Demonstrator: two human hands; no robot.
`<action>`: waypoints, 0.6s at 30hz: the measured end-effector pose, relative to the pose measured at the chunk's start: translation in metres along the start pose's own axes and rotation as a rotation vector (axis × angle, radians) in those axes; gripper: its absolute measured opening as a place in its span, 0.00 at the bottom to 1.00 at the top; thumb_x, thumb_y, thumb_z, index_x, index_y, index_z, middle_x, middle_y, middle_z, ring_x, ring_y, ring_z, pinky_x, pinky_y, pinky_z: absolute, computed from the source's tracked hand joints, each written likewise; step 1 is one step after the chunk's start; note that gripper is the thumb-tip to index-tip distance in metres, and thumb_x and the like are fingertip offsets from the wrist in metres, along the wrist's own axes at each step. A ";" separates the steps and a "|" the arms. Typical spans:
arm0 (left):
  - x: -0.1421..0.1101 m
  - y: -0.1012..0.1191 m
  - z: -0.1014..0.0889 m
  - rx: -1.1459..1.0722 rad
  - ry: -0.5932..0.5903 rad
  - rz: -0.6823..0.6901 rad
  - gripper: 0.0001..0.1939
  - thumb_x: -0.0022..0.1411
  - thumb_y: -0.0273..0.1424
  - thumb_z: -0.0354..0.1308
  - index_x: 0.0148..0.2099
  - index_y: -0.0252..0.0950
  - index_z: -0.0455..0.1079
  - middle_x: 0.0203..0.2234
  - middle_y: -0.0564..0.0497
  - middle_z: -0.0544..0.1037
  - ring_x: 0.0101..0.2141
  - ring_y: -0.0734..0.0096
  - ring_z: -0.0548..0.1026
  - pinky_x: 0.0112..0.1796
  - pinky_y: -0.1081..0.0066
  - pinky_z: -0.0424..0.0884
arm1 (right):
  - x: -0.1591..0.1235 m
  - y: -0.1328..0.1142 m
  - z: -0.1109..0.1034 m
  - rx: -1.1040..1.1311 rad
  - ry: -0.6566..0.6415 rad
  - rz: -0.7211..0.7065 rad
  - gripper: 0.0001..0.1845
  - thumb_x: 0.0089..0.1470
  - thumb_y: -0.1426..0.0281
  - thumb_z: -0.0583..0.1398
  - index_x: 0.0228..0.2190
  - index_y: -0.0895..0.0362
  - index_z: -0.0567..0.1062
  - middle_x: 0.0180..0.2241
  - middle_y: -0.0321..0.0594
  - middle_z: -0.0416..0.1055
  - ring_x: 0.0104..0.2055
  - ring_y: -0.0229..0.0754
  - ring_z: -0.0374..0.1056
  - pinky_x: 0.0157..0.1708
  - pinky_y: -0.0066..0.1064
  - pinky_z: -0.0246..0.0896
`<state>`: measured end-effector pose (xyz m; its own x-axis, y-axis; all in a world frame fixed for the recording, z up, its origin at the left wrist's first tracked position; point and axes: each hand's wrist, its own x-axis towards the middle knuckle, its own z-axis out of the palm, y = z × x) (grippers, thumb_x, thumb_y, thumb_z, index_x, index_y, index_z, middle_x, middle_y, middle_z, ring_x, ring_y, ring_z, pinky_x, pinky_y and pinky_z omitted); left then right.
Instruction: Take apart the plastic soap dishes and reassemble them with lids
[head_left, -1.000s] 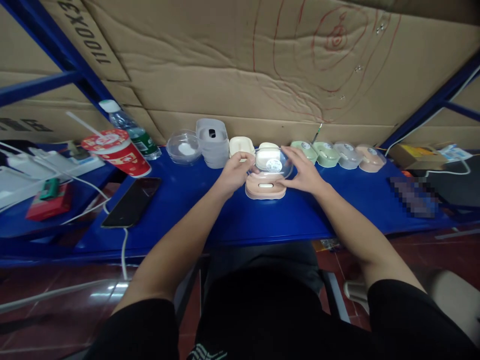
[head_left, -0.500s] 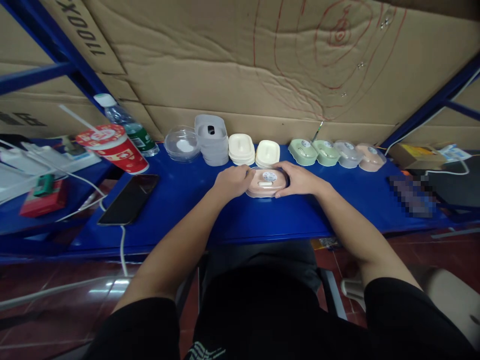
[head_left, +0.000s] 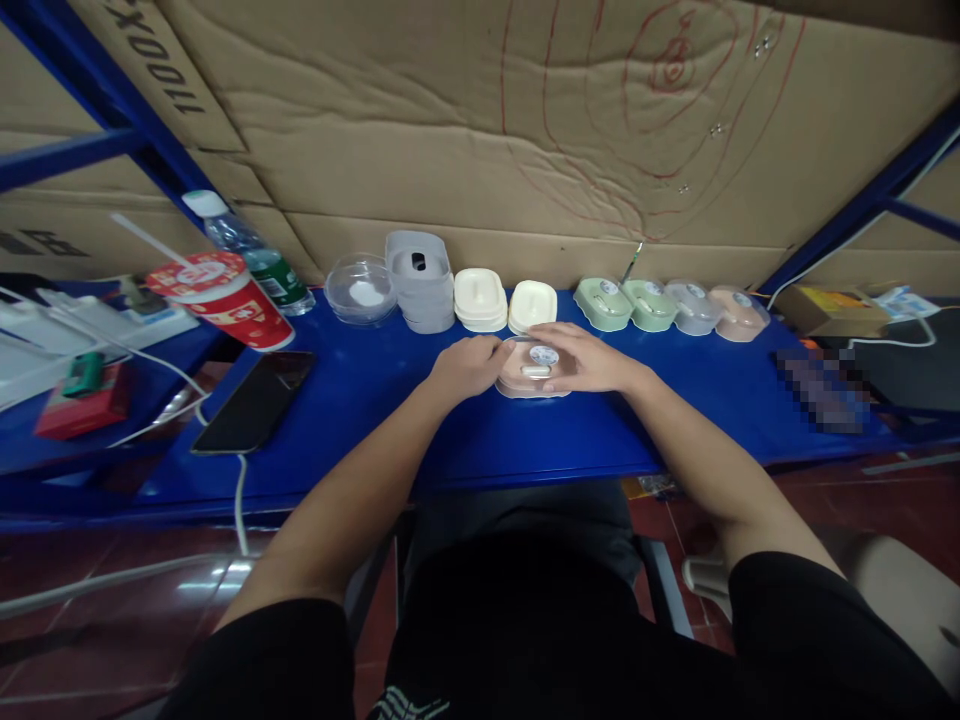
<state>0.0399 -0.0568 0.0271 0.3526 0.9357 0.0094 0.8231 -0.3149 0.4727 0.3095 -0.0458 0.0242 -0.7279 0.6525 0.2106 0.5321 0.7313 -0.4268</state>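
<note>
A small pink box with a clear cover (head_left: 535, 378) sits on the blue table between my two hands. Its top carries a round printed sticker and a short white bar. My left hand (head_left: 469, 366) grips its left end, with the thumb near the upper edge. Curved round the right end is my right hand (head_left: 589, 358), its fingers over the far side and its thumb at the front. Just behind the box stands a short stack of cream lids (head_left: 533, 305), with a second cream stack (head_left: 480, 298) to its left.
Grey containers (head_left: 420, 290) and clear round dishes (head_left: 361, 293) stand back left. Green boxes (head_left: 604, 303), a grey box (head_left: 694, 307) and another pink box (head_left: 739, 313) line the back right. A phone (head_left: 255, 405), red cup (head_left: 244, 310) and bottle (head_left: 274, 280) lie leftward.
My right hand has slid left and further over the pink box's top. The view has shifted slightly. Both hands stay at the box.
</note>
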 end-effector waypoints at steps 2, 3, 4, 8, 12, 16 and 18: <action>0.001 0.000 0.001 -0.063 -0.033 0.024 0.30 0.79 0.48 0.40 0.38 0.40 0.78 0.35 0.44 0.86 0.42 0.53 0.83 0.47 0.58 0.74 | 0.002 -0.004 0.000 -0.001 -0.005 -0.044 0.45 0.60 0.44 0.68 0.71 0.49 0.69 0.72 0.50 0.66 0.74 0.63 0.61 0.74 0.57 0.54; 0.002 0.000 0.001 -0.094 -0.047 0.035 0.31 0.79 0.48 0.39 0.36 0.40 0.78 0.34 0.45 0.85 0.41 0.55 0.83 0.47 0.58 0.74 | 0.002 -0.006 -0.001 0.001 -0.013 -0.050 0.44 0.60 0.45 0.68 0.70 0.49 0.71 0.72 0.49 0.67 0.74 0.63 0.62 0.74 0.57 0.55; 0.003 0.000 0.002 -0.120 -0.060 0.044 0.32 0.79 0.48 0.38 0.35 0.40 0.77 0.33 0.46 0.85 0.40 0.56 0.83 0.47 0.59 0.74 | 0.002 -0.007 -0.003 0.003 -0.023 -0.045 0.43 0.59 0.46 0.69 0.69 0.49 0.72 0.71 0.49 0.68 0.73 0.63 0.62 0.73 0.57 0.56; 0.003 0.003 0.003 -0.092 -0.102 0.033 0.29 0.78 0.50 0.42 0.43 0.40 0.80 0.36 0.47 0.87 0.42 0.55 0.83 0.45 0.61 0.74 | -0.006 -0.007 -0.016 -0.002 -0.017 0.084 0.42 0.54 0.50 0.72 0.65 0.51 0.75 0.66 0.51 0.72 0.68 0.64 0.68 0.67 0.56 0.64; 0.001 0.005 0.007 0.030 -0.084 0.034 0.31 0.74 0.55 0.49 0.60 0.39 0.79 0.46 0.41 0.87 0.50 0.46 0.82 0.48 0.56 0.74 | -0.016 0.001 -0.026 -0.085 0.002 0.276 0.41 0.50 0.52 0.73 0.62 0.51 0.75 0.61 0.52 0.73 0.62 0.66 0.70 0.62 0.57 0.68; -0.001 0.003 0.010 0.049 -0.116 0.067 0.34 0.72 0.55 0.53 0.65 0.37 0.76 0.46 0.39 0.86 0.51 0.42 0.82 0.50 0.52 0.74 | -0.016 0.011 -0.021 -0.168 -0.008 0.322 0.42 0.56 0.50 0.68 0.66 0.53 0.70 0.66 0.56 0.66 0.68 0.70 0.64 0.67 0.60 0.62; -0.001 0.001 0.010 0.038 -0.128 0.078 0.33 0.71 0.54 0.54 0.65 0.37 0.76 0.44 0.40 0.86 0.48 0.43 0.82 0.48 0.53 0.74 | -0.014 0.013 -0.017 -0.189 -0.017 0.311 0.44 0.57 0.49 0.66 0.69 0.54 0.67 0.69 0.57 0.63 0.70 0.72 0.62 0.69 0.61 0.58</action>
<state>0.0449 -0.0594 0.0186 0.4678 0.8811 -0.0690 0.8065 -0.3936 0.4412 0.3341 -0.0422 0.0309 -0.5250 0.8472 0.0815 0.7985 0.5234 -0.2974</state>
